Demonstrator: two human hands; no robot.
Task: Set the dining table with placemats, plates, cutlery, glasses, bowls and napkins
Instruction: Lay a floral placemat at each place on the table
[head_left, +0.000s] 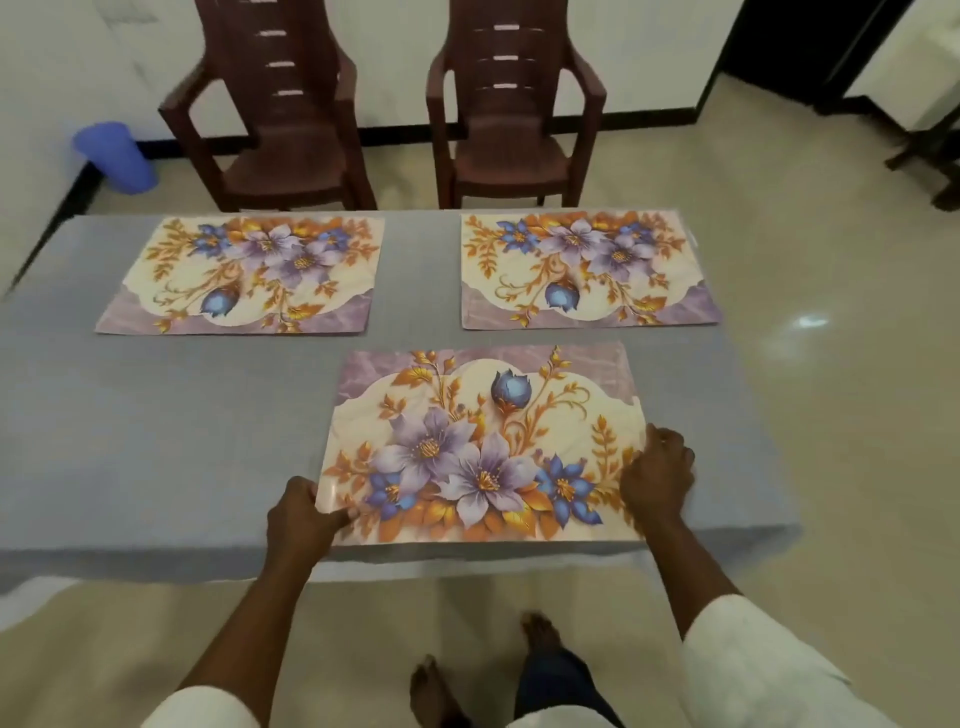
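While both the left hand (304, 512) and right hand (657, 470) grip the third mat (483, 447), squaring it comes next, likely.

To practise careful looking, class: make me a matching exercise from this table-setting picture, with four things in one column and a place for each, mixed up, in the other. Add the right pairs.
Things:
1. near placemat
2. blue bin
3. left hand
4. far right placemat

Places:
A. on the floor by the wall, far left
B. at the table's far edge, before the right-hand chair
C. gripping the near mat's left edge
D. at the table's near edge, between both hands

Pairs: 1-D, 2-A, 3-C, 4-B
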